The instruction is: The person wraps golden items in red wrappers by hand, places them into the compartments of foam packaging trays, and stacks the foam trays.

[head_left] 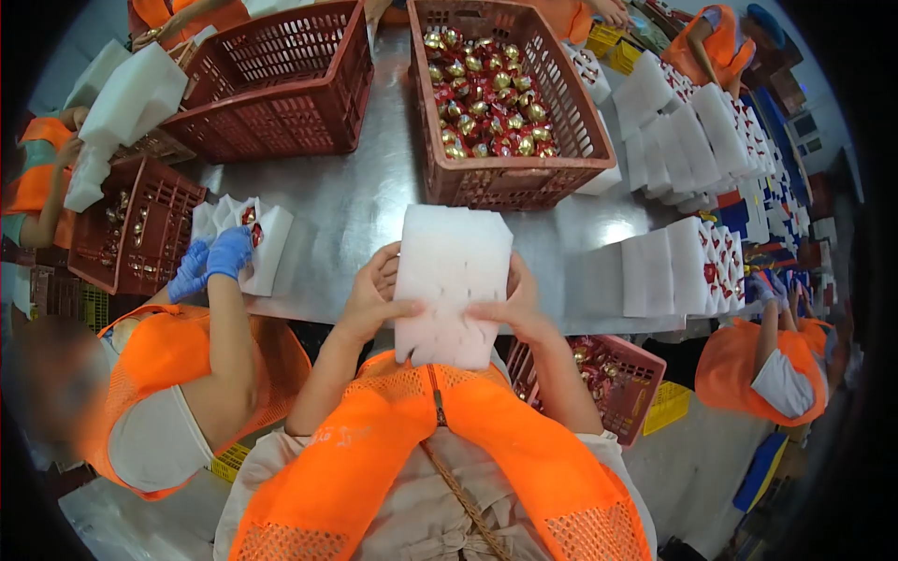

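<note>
Holding step, it seems: left hand (367, 304) and right hand (526, 307) grip opposite sides of the white foam block (454, 276), over the worktop's (341, 229) near edge | any move forward calls for clearing the red crate (510, 179) | bare metal either side; gloved co-worker (227, 252) left, foam stack (659, 271) right

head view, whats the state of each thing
left hand, gripping held foam
right hand, gripping held foam
held foam, between both hands, slits showing
middle crate, open-topped, holding many red-gold pieces
top left crate, open-topped
left foam tray, on table, some red pieces in it
gloved hands, at left foam tray
right foam row, on table, red pieces showing
</note>
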